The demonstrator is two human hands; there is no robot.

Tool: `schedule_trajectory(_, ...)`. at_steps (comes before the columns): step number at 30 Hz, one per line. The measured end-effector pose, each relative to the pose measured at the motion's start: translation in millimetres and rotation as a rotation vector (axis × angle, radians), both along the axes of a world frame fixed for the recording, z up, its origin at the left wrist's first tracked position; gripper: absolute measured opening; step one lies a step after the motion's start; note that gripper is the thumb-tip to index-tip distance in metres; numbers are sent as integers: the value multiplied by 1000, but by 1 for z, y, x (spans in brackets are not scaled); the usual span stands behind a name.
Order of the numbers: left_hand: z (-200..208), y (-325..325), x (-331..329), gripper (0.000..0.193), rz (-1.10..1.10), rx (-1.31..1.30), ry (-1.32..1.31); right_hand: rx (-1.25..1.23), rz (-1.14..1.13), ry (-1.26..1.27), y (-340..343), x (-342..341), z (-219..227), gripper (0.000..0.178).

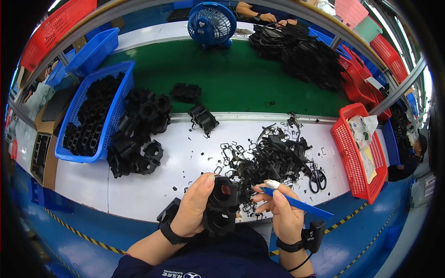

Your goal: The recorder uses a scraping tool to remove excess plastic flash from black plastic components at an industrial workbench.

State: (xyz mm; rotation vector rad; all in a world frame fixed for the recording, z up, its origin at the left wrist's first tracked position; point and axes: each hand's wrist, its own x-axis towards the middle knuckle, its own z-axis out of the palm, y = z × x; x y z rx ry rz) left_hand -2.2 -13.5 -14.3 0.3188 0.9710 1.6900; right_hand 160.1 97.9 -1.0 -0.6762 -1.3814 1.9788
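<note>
My left hand (191,211) is closed around a black plastic moulded part (219,220) with two round openings, held up in front of my body. In my right hand (286,220), to the right of the part and apart from it, a slim flat blue craft knife (306,206) is pinched between thumb and fingers. Its tip points left toward the black part; no blade can be made out. White wrapping (272,184) covers one right fingertip. Beyond my hands lies a heap of black plastic scraps (273,160). Another black part (169,211) shows partly behind my left wrist.
Black moulded parts (139,134) are piled at left, beside a full blue basket (62,148). Scissors (317,180) lie right of the scraps, near a red basket (345,153). A blue fan (212,25) stands on the far side, and a co-worker's hands (273,19) show beyond the green surface (232,78).
</note>
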Motion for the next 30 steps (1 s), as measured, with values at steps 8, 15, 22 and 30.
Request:
schedule_trajectory(8, -2, 0, 0, 44, 46, 28, -54, 77, -61, -82, 3, -2, -7, 34)
schedule_trajectory(15, -4, 6, -9, 40, 101, -48, -78, 107, -66, -205, 11, 5, -13, 37)
schedule_trajectory(22, 1, -4, -26, 34, 127, 22, -276, 100, -175, -227, 6, -11, -17, 33)
schedule_trajectory(30, 1, -48, -64, 60, 219, 40, -383, 10, -29, -278, 0, -19, -1, 39)
